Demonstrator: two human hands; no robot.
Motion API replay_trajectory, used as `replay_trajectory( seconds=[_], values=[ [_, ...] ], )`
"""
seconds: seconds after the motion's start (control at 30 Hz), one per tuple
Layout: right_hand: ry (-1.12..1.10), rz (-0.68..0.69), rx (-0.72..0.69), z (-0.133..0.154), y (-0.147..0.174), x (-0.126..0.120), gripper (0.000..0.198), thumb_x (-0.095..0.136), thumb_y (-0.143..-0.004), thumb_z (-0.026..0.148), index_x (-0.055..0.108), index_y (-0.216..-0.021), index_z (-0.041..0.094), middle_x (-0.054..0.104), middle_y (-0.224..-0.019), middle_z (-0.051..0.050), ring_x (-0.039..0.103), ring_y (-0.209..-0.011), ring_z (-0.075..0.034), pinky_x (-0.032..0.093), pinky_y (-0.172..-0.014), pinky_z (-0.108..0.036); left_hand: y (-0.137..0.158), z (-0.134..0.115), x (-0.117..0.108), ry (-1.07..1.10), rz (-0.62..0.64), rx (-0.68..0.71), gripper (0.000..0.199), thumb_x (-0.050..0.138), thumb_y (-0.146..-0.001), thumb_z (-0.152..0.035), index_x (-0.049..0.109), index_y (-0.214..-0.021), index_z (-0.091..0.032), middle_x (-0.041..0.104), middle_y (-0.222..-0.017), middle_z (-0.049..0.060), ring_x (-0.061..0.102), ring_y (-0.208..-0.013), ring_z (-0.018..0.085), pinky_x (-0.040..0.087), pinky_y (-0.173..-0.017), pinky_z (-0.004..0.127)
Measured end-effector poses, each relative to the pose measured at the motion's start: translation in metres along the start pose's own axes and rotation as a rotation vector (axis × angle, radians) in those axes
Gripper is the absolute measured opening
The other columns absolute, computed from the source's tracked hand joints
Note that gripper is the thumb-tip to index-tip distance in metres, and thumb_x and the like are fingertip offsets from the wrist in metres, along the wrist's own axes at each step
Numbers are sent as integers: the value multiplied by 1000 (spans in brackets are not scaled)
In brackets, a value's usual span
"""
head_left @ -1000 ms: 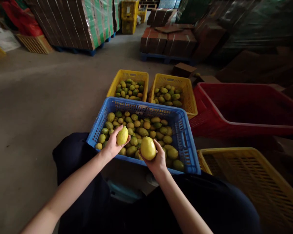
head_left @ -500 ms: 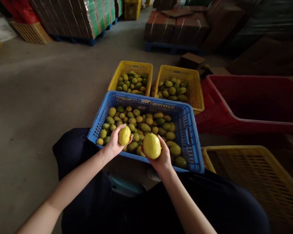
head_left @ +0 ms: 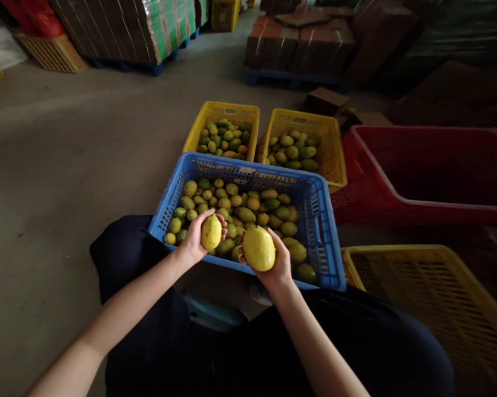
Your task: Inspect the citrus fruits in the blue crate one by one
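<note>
My left hand is closed round a smaller yellow lemon that has dark specks on its skin. In my right hand rests a larger, smooth yellow lemon, with the fingers wrapped behind it and partly hidden. Both hands are above the near side of a blue plastic crate. Inside that crate lie many green and yellow lemons, some of them covered by my hands.
Beyond the blue crate stand two yellow crates holding similar fruit. A red bin is to the right, with another yellow crate nearer me. Strapped cartons sit on a blue pallet further back.
The lemon in my left hand has turned, bringing dark specks into view. The one in my right hand has tilted slightly. Both hands stay in nearly the same place.
</note>
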State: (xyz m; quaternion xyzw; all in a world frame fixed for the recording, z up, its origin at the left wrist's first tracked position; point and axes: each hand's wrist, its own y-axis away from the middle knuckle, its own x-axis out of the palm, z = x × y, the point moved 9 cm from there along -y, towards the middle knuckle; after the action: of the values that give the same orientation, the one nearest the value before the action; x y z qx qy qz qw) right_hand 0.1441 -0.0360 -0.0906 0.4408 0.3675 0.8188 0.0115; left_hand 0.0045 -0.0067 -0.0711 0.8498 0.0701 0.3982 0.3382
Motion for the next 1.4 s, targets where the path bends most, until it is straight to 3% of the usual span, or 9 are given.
replay_trajectory(
  seconds=[0.13, 0.3, 0.47, 0.67, 0.83, 0.97, 1.1, 1.2, 1.4],
  values=[
    [-31, -79, -18, 0, 0, -6, 28, 60, -82, 44, 69, -88, 17, 73, -69, -8, 70, -60, -24, 58, -49, -35, 2, 1, -2, 39, -75, -15, 12, 60, -85, -23, 63, -78, -13, 66, -65, 3, 63, -52, 12, 56, -49, 21],
    [-38, -30, -71, 4, 1, -2, 32, 66, -80, 45, 68, -95, 17, 75, -80, -10, 69, -61, -21, 54, -45, -27, 6, 0, -6, 100, -176, -23, 13, 56, -87, -23, 63, -84, -12, 68, -69, 5, 66, -57, 14, 58, -50, 21],
    [-20, 7, -71, 3, 1, -1, 32, 61, -83, 48, 66, -94, 18, 74, -79, -10, 63, -56, -18, 50, -41, -25, 4, 6, -9, 93, -203, -103, 27, 47, -93, -31, 65, -90, -10, 66, -64, 7, 60, -49, 13, 48, -38, 17],
    [21, 24, -52, -1, -3, -2, 37, 51, -89, 52, 64, -89, 18, 72, -71, -9, 43, -34, -9, 32, -27, -20, -5, 12, -13, 24, -206, -121, 30, 42, -96, -34, 61, -85, -12, 65, -61, 7, 51, -38, 10, 35, -30, 14],
    [-27, -103, -57, 0, -7, -13, 31, 60, -87, 49, 64, -94, 19, 74, -76, -8, 59, -47, -15, 46, -36, -22, -8, 17, -10, -14, -157, -81, 29, 45, -97, -35, 60, -86, -13, 64, -65, 7, 54, -43, 10, 38, -35, 16],
    [63, -103, -168, 12, -6, -13, 32, 78, -75, 38, 64, -99, 23, 74, -80, -4, 68, -63, -20, 56, -48, -27, -1, 2, 3, -166, -46, 140, 25, 71, -83, -23, 63, -106, -21, 69, -91, 3, 65, -66, 12, 51, -54, 17],
    [338, -96, -595, 52, 10, -4, 61, 88, -59, 15, 64, -114, 29, 73, -94, 2, 68, -80, -17, 58, -69, -26, 12, -23, 23, -488, 136, 494, 48, 87, -63, -11, 68, -104, -23, 68, -110, 3, 65, -94, 16, 53, -78, 17],
    [622, -113, -819, 66, 22, 6, 67, 90, -54, 18, 63, -115, 24, 70, -103, -1, 66, -89, -19, 56, -79, -29, 13, -23, 29, -722, 213, 615, 49, 89, -63, -20, 64, -104, -22, 69, -109, 5, 65, -97, 20, 54, -84, 25],
    [745, -128, -897, 62, 24, 7, 71, 91, -54, 32, 55, -115, 25, 64, -117, -6, 64, -107, -26, 54, -93, -41, 19, -22, 31, -949, 275, 767, 46, 84, -71, -32, 66, -112, -23, 55, -122, 9, 60, -112, 24, 55, -90, 34]
  ],
)
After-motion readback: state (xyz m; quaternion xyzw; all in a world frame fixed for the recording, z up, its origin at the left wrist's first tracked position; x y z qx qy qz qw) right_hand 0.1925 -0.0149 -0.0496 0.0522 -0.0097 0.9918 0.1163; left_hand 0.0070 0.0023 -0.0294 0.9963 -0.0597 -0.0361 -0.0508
